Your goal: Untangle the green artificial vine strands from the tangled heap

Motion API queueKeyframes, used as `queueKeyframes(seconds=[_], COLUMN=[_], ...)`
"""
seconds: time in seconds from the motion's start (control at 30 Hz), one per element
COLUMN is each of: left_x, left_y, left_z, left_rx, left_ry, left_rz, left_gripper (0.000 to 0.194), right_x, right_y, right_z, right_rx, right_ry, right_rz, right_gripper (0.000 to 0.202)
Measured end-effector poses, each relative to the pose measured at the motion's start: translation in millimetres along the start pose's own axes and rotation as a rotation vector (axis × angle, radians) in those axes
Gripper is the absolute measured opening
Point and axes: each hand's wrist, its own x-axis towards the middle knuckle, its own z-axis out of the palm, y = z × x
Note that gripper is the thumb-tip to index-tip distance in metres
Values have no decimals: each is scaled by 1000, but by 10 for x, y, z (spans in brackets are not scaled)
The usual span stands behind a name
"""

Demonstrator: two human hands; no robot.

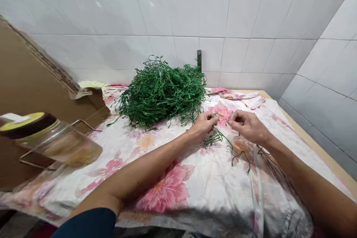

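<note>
My left hand (205, 123) pinches a thin green artificial stem between thumb and fingers. Just under it, a small bunch of green stems (214, 138) with little buds lies on the flowered cloth (223, 189). Longer sprigs (237, 153) trail from there to the right. Beside the left hand, a short gap apart, my right hand (248, 125) is closed in a pinch; what its fingertips hold is too small to make out. Behind both hands rises a large tangled heap of green stems (164, 95).
At the left stands a clear jar (72, 145) with a yellow and dark lid, before a cardboard box (30, 67). Dark wires (275, 167) and a translucent strip (259, 193) lie by the right forearm. A tiled wall (184, 11) closes off the back.
</note>
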Motion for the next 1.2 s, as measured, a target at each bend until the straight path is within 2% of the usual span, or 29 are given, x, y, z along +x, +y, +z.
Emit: queueKeyframes(seconds=[0.1,0.2,0.3,0.43,0.6,0.7,0.77,0.83,0.97,1.03,1.1,1.2], left_x=[0,-27,-64,-81,-77,-88,-97,-105,-109,-105,-98,-90], left_y=[24,65,110,160,234,288,317,339,368,373,372,369], left_z=[10,21,25,7,-29,-18,3,25,43,38,29,15], left_rx=[-38,-96,-147,-186,-245,-256,-262,-266,-301,-347,-379,-384], left_ry=[-69,-112,-108,-123,-157,-166,-173,-177,-227,-256,-258,-252], left_rz=[-17,-37,-51,-59,-65,-61,-66,-83,-88,-70,-54,-51], left_gripper=[32,35,38,41,42,41,40,40,40,36,33,32], right_x=[-16,-13,4,15,3,-2,-9,-24,-78,-99,-108,-98], right_y=[-1,0,-3,-10,2,-4,-29,-68,-128,-131,-123,-112], right_z=[-56,-83,-90,-152,-384,-496,-495,-417,-141,-33,13,-12], right_rx=[122,222,242,208,49,-197,-338,-344,-143,-93,-63,-28], right_ry=[90,92,91,174,310,412,469,419,3,-125,-156,-133], right_rz=[107,202,224,196,94,102,67,15,60,102,130,161], right_gripper=[29,34,37,35,29,32,33,33,37,38,37,38])
